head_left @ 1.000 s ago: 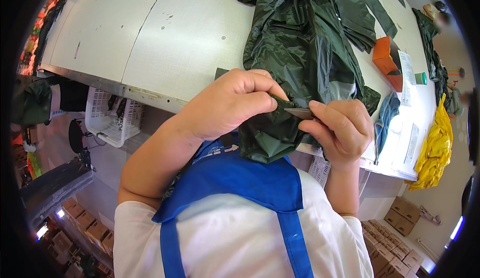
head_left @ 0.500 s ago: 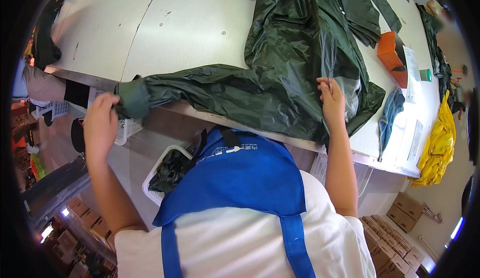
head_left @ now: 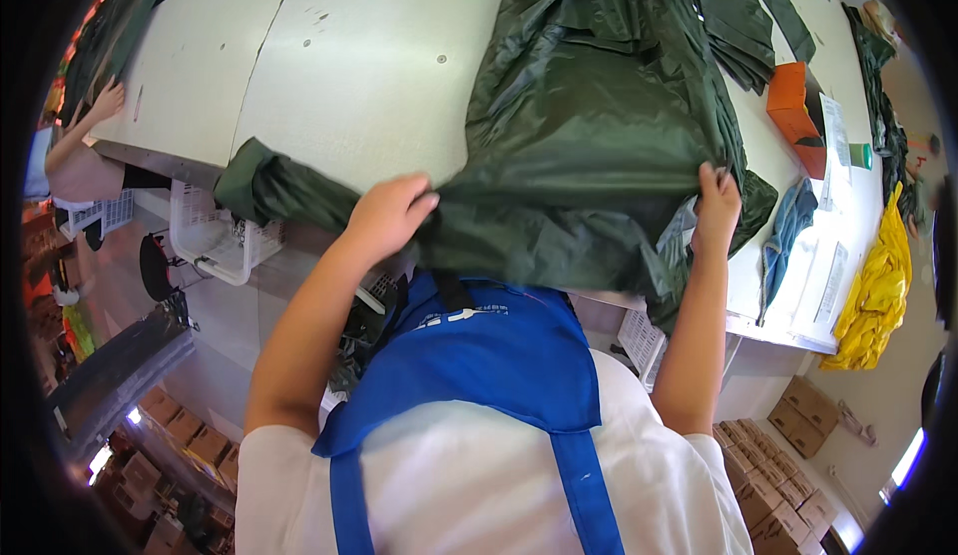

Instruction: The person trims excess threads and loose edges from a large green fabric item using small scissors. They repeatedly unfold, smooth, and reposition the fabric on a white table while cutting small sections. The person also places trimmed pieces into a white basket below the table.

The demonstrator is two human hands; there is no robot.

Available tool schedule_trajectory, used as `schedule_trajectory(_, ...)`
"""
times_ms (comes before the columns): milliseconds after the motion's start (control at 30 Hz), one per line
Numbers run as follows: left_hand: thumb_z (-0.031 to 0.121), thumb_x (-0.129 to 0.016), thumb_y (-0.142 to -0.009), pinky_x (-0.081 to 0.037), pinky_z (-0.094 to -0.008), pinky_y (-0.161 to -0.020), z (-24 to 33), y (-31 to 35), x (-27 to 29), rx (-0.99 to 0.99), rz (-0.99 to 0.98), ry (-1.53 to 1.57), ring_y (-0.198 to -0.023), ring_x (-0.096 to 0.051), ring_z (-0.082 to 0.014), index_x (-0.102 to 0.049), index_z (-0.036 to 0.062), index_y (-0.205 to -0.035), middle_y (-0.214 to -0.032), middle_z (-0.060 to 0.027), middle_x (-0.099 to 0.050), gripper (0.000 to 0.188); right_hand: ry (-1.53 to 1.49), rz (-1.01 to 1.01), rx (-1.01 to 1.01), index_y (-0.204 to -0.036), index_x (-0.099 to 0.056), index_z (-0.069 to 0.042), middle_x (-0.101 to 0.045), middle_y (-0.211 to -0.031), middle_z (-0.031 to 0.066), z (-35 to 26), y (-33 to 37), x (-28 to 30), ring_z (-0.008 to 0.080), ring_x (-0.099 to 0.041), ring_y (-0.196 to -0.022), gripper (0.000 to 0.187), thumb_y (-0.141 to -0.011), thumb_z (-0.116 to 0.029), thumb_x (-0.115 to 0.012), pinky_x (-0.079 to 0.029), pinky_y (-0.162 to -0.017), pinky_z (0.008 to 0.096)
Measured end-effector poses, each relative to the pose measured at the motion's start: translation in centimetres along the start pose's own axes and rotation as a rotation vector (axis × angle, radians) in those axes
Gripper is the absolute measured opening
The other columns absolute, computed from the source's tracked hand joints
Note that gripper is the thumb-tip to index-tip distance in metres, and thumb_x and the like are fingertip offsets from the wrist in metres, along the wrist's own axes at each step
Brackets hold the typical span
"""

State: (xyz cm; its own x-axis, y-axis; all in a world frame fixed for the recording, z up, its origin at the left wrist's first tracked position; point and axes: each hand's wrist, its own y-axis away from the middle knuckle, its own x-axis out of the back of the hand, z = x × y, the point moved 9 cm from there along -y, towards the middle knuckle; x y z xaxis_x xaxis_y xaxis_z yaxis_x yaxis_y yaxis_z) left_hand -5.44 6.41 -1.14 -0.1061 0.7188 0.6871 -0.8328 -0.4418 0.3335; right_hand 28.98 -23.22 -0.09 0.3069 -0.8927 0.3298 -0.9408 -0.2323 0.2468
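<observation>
A dark green raincoat (head_left: 589,106) lies spread over the white table, its lower part pulled across the near edge. My left hand (head_left: 387,218) is closed on the raincoat fabric where the sleeve joins the body. Beyond that hand the sleeve (head_left: 284,181) trails to the left, with its cuff hanging at the table edge. At the right side my right hand (head_left: 717,211) pinches the edge of the raincoat. Between both hands the cloth is stretched in a taut, slightly blurred fold.
The white table (head_left: 349,66) has an orange box (head_left: 795,121), a green roll (head_left: 860,156), paper sheets and a blue cloth (head_left: 786,231) on its right side. A yellow garment (head_left: 873,295) hangs off that end. White baskets (head_left: 239,256) sit below. Another person's hand (head_left: 105,104) is far left.
My left hand has let go of the cuff, moved right and gripped the fabric near the body. My right hand has shifted right, pulling the cloth tight. Another person's hand has appeared at left.
</observation>
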Motion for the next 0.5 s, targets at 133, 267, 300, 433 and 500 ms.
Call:
schedule_trajectory(133, 0.026, -0.063, -0.083, -0.048, -0.0415, -0.077, -1.3, 3.1, -4.3, -0.058, -0.628, -0.314, -0.089, -0.060, -0.0367, -0.061, 0.0053, -0.102, -0.093, -0.0186, -0.063, 0.028, 0.963, -0.238, 0.128, -0.086, -0.060, 0.000, -0.061, -0.073, 0.0166, 0.2, 2.3, -0.2, 0.0249, -0.062, -0.071, 0.023, -0.088, -0.023, -0.061, -0.046, -0.067, 0.0359)
schedule_trajectory(267, 0.033, -0.071, -0.078, -0.042, -0.0417, -0.098, 2.9, -6.2, 2.7, -0.103, 0.004, 0.112, -0.118, -0.050, -0.0359, -0.039, 0.0068, -0.138, -0.130, -0.0254, -0.046, 0.072, 0.657, 0.180, 0.522, -0.101, -0.065, -0.005, -0.066, -0.094, 0.0154, -9.6, 1.3, -0.4, 0.0272, -0.065, -0.085, 0.020, -0.091, -0.021, -0.056, -0.050, -0.075, 0.0343)
schedule_trajectory(300, 0.030, -0.072, -0.078, -0.041, -0.0423, -0.100, 4.3, -9.1, 3.5, -0.114, 0.138, 0.071, -0.120, -0.047, -0.0373, -0.037, 0.0094, -0.139, -0.132, -0.0263, -0.044, 0.073, 0.525, 0.108, 0.553, -0.103, -0.065, -0.008, -0.065, -0.103, 0.0129, -11.0, 0.6, -3.1, 0.0255, -0.065, -0.085, 0.017, -0.089, -0.017, -0.059, -0.050, -0.075, 0.0323)
schedule_trajectory(433, 0.016, -0.067, -0.079, -0.042, -0.0424, -0.097, 6.3, -17.9, 2.6, -0.024, 0.371, -0.133, -0.118, -0.048, -0.0391, -0.043, 0.0158, -0.135, -0.127, -0.0257, -0.048, 0.061, 0.945, -0.282, 0.909, -0.101, -0.063, -0.013, -0.060, -0.112, 0.0048, -12.5, -0.4, -16.9, 0.0310, -0.063, -0.089, 0.022, -0.081, -0.006, -0.055, -0.051, -0.072, 0.0400)
schedule_trajectory(500, 0.008, -0.063, -0.080, -0.044, -0.0430, -0.093, 3.0, -21.2, 1.3, -0.005, 0.307, 0.031, -0.113, -0.052, -0.0389, -0.046, 0.0172, -0.132, -0.123, -0.0248, -0.052, 0.056, 0.981, -0.319, 0.818, -0.097, -0.062, -0.012, -0.062, -0.107, 0.0050, -10.5, -3.5, -16.5, 0.0314, -0.062, -0.088, 0.019, -0.082, -0.007, -0.052, -0.050, -0.071, 0.0413)
